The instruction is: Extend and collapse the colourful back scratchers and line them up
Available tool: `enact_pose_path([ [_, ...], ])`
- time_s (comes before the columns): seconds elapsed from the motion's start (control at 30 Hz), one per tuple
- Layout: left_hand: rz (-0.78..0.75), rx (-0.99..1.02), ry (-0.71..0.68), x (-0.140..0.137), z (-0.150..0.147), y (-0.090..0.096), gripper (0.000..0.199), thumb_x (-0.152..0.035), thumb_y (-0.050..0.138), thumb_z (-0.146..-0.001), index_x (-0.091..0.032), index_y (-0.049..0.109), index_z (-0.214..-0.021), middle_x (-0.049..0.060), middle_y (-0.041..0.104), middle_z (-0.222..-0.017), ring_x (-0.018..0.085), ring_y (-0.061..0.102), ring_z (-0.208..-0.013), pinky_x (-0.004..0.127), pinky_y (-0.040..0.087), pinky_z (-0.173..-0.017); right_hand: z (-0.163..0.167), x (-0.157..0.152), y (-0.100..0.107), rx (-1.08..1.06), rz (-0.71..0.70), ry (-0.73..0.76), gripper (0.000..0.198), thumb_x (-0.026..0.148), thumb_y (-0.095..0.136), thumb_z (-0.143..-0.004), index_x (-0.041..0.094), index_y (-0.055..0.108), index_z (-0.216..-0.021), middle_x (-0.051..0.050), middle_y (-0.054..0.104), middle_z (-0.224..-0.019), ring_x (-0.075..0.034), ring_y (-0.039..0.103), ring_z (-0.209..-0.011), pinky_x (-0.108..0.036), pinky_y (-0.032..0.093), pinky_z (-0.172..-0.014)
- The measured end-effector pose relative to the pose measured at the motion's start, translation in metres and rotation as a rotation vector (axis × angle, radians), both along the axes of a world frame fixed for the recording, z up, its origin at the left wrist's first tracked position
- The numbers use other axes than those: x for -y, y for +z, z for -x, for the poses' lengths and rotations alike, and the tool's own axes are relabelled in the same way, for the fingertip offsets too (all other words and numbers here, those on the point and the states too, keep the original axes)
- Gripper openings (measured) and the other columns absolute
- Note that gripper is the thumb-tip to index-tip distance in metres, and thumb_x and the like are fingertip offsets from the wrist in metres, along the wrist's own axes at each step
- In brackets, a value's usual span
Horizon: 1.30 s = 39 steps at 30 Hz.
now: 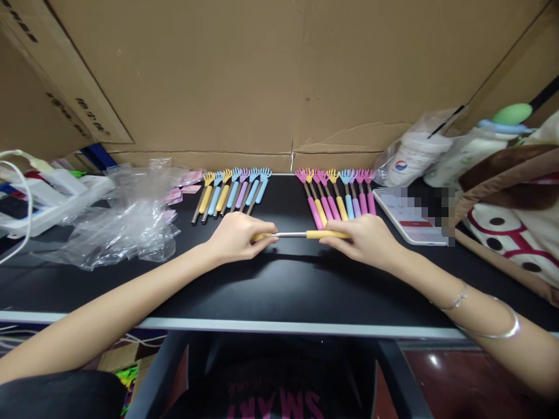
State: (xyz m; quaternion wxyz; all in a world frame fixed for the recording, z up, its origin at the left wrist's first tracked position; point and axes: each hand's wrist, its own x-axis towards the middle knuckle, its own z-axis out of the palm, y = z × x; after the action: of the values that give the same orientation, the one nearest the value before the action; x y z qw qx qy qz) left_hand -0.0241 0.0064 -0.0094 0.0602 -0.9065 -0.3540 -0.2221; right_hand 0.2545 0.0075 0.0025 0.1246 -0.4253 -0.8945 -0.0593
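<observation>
A yellow back scratcher (292, 234) with a metal shaft is held level above the black table, between both hands. My left hand (240, 237) is closed round its left end, which the fingers mostly hide. Closed on the yellow grip at the other end is my right hand (364, 241). Behind the left hand lies a row of back scratchers (222, 198) with blue, yellow and purple parts, their metal shafts toward me. A second row of back scratchers (338, 201), pink, yellow, blue and purple, lies behind the right hand.
Clear plastic bags (144, 215) lie at left beside a white power strip (56, 201). A phone (410, 216), a lidded cup (414, 157) in a bag, a bottle (484, 145) and a plush bag (506, 233) crowd the right. Cardboard (244, 75) walls the back.
</observation>
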Motion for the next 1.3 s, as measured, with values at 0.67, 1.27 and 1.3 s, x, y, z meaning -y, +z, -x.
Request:
enact_pose_path([
  [0.67,0.321,-0.022,0.031,0.002,-0.005,0.003,0.032,-0.043,0.045,-0.090,-0.022,0.068,-0.084,-0.003,0.053,-0.052,0.010,0.049,-0.050,0.020,0.028,-0.052,-0.004,-0.001,0.012,0.092,-0.177,0.094,0.050,0.057,0.035,-0.089,0.021,0.068,-0.079,-0.002,0.060,-0.055,-0.009,0.047,-0.047,-0.024,0.021,-0.049],
  [1.27,0.381,0.171,0.113,-0.008,0.000,0.012,0.031,-0.043,0.046,-0.090,-0.023,0.068,-0.092,-0.003,0.067,-0.076,0.012,0.057,-0.068,0.021,0.033,-0.062,-0.005,-0.004,0.017,-0.013,-0.272,0.113,0.041,0.052,0.041,-0.089,0.022,0.066,-0.077,0.002,0.061,-0.057,-0.007,0.048,-0.047,-0.023,0.021,-0.048],
  [1.3,0.406,0.207,0.104,-0.010,0.001,0.013,0.032,-0.044,0.045,-0.090,-0.022,0.068,-0.092,-0.002,0.067,-0.081,0.012,0.058,-0.071,0.021,0.034,-0.064,-0.005,-0.004,0.017,-0.027,-0.271,0.108,0.041,0.052,0.042,-0.089,0.022,0.066,-0.076,0.002,0.061,-0.058,-0.006,0.048,-0.047,-0.023,0.022,-0.048],
])
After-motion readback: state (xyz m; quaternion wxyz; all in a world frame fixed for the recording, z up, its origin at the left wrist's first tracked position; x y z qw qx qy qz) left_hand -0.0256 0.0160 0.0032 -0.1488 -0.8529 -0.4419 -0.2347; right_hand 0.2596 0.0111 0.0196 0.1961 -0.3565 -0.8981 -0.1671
